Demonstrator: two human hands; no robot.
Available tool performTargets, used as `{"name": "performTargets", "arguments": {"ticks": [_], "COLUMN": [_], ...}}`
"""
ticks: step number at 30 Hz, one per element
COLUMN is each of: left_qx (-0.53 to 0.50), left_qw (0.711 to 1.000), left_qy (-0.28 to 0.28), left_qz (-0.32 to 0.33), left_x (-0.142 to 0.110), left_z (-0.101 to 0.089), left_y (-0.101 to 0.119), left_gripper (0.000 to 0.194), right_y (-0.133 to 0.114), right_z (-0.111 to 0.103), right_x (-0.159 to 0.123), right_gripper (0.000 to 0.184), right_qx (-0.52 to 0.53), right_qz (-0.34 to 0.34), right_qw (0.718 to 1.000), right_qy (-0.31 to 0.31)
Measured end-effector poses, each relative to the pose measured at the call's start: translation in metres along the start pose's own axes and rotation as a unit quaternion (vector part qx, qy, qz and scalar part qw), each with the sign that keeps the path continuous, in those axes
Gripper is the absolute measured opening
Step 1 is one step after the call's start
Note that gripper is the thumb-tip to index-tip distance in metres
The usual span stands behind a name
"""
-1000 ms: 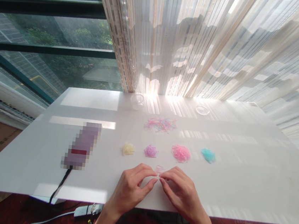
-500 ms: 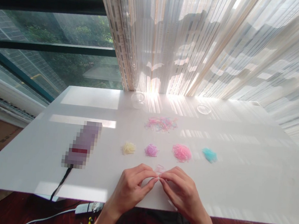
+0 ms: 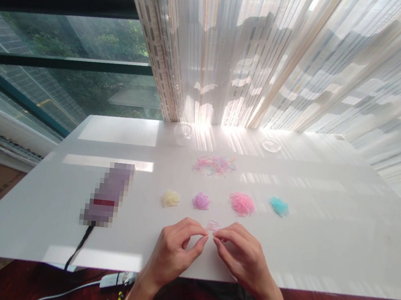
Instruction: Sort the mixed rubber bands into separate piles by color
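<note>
My left hand [image 3: 181, 246] is pinched, thumb against forefinger, near the table's front edge. Facing it across a narrow gap, my right hand [image 3: 245, 255] also makes a pinch. Whatever is between the fingertips is too small to make out. Just beyond them lie a few loose pale pink strips [image 3: 213, 225]. Farther off, four small heaps form a row: pale yellow strips [image 3: 171, 198], purple strips [image 3: 201, 200], pink strips [image 3: 242, 203] and turquoise strips [image 3: 279, 206]. Behind that row, a looser pile of mixed-colour strips [image 3: 214, 165] is spread out.
On the white table [image 3: 330, 240], a clear round container [image 3: 182, 135] and a clear round lid [image 3: 271, 145] stand at the back. A blurred purple object [image 3: 108, 195] with a black strap lies left. Curtains [image 3: 232, 53] hang behind; a power strip [image 3: 117, 279] is below the front edge.
My fingertips, which met half a second ago, are now slightly apart, the left hand having drawn a little leftward. The whole view has shifted slightly. The heaps look the same.
</note>
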State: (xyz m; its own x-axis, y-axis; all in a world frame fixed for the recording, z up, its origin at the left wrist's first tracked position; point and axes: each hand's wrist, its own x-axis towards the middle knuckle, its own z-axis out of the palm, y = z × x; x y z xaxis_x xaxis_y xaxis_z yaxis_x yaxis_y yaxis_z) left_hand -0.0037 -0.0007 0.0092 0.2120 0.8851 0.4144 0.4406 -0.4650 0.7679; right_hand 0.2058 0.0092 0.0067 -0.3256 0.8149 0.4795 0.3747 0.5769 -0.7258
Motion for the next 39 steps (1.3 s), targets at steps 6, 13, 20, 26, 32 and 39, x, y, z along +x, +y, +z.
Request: {"name": "performTargets", "arguments": {"ticks": [6, 13, 20, 26, 32, 39], "left_qx": [-0.001, -0.008, -0.004, 0.031, 0.229, 0.348], "left_qw": [1.000, 1.000, 1.000, 0.998, 0.963, 0.928], "left_qy": [-0.002, -0.004, 0.002, 0.016, 0.126, 0.131], "left_qz": [0.003, 0.000, 0.008, 0.045, 0.059, -0.006], "left_x": [-0.002, -0.003, -0.003, -0.004, 0.006, 0.013], "left_z": [0.001, 0.000, 0.001, -0.018, -0.063, -0.076], "left_y": [-0.003, -0.005, -0.003, -0.001, -0.023, -0.044], "left_gripper": [0.007, 0.010, 0.008, 0.011, 0.005, 0.012], "right_y": [0.000, 0.001, 0.002, 0.002, 0.000, -0.001], "right_z": [0.000, 0.000, 0.001, -0.001, -0.002, -0.002], "right_x": [-0.001, -0.001, -0.002, -0.002, 0.000, 0.000], "right_gripper": [0.014, 0.015, 0.014, 0.013, 0.014, 0.012], "right_qx": [0.001, 0.001, -0.006, -0.001, -0.002, 0.006], "right_qz": [0.000, 0.000, -0.001, 0.005, 0.003, 0.005], "right_qw": [1.000, 1.000, 1.000, 1.000, 1.000, 1.000], "right_qy": [0.006, 0.006, 0.008, -0.003, -0.004, -0.001]}}
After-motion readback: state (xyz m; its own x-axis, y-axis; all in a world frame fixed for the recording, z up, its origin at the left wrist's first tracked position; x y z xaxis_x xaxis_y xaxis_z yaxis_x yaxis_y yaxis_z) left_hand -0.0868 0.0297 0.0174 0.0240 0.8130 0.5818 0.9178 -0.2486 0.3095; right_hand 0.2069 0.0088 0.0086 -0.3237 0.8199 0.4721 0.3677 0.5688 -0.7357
